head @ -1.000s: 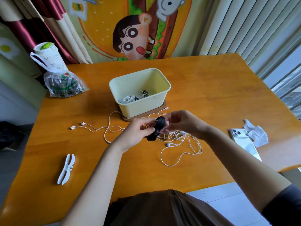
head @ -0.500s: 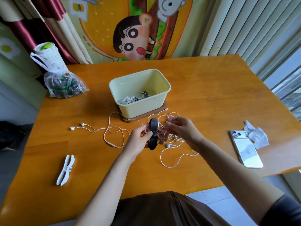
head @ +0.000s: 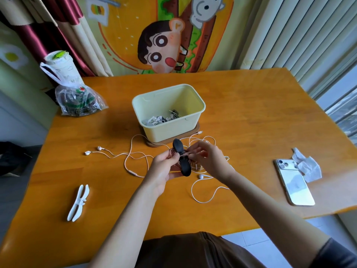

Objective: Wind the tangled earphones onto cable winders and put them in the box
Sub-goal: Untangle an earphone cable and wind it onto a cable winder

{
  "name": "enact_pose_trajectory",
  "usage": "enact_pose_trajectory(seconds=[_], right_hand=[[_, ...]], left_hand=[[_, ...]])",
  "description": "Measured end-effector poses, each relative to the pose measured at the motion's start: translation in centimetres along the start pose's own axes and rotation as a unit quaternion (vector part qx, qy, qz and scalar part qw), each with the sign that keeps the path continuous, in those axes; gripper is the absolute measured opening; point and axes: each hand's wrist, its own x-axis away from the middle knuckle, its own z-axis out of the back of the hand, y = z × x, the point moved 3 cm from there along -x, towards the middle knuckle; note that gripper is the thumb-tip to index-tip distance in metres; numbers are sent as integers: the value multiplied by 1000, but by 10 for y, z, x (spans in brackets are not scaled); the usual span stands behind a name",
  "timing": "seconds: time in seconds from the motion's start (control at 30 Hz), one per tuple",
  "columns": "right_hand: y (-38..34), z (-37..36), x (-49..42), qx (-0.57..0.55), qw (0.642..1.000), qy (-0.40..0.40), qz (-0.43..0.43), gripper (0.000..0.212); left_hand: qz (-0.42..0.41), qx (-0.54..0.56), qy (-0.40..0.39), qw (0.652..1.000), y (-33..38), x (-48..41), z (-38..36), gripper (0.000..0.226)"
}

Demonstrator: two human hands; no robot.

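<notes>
Head view: left hand (head: 164, 171) is gripping the winder (head: 185, 168) steady; right hand (head: 210, 161), at its three o'clock, is pinching the cable (head: 126, 161) taut.

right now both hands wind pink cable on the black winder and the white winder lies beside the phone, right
No: the head view shows the white winder lying far left, well away from the phone. Left hand and right hand do wind pink cable on the black winder.
</notes>
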Motion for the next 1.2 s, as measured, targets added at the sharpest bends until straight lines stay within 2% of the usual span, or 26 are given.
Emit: enact_pose_trajectory(seconds=[0.07,0.17,0.23,0.37,0.47,0.6,0.77,0.83,0.9,0.97,1.0,1.07,1.2], right_hand=[[0,-2,-2,-11,1000,-1,-4,14],[-7,-3,2,105,986,112,59,31],[-16,-4,6,101,979,149,91,33],[-22,-24,2,133,989,32,63,37],[-25,-25,-14,131,989,50,54,35],[-36,-16,-40,145,985,73,55,31],[-54,-4,-81,135,986,80,60,30],[-55,2,-105,144,984,84,65,29],[-52,7,-130,164,981,82,56,31],[-46,7,-156,211,975,65,36,34],[-43,4,-169,243,969,49,23,34],[-36,0,-186,292,956,15,-3,33],[-25,-14,-213,334,939,-54,-59,20]], left_hand=[[15,39,0,999,0,-1,-1,18],[-9,63,34,997,5,-4,0,21],[-54,47,77,994,13,-8,4,22],[-113,-9,150,982,25,-22,11,20],[-128,-61,156,978,33,-30,12,24],[-132,-49,145,979,48,-44,17,30],[-188,-173,132,958,83,-59,26,34],[-217,-246,155,932,91,-63,37,42],[-242,-385,198,868,93,-66,51,39],[-241,-518,203,795,87,-71,62,31],[-239,-557,197,770,83,-75,67,26],[-256,-588,188,744,77,-77,68,18],[-290,-599,204,718,75,-86,70,9]])
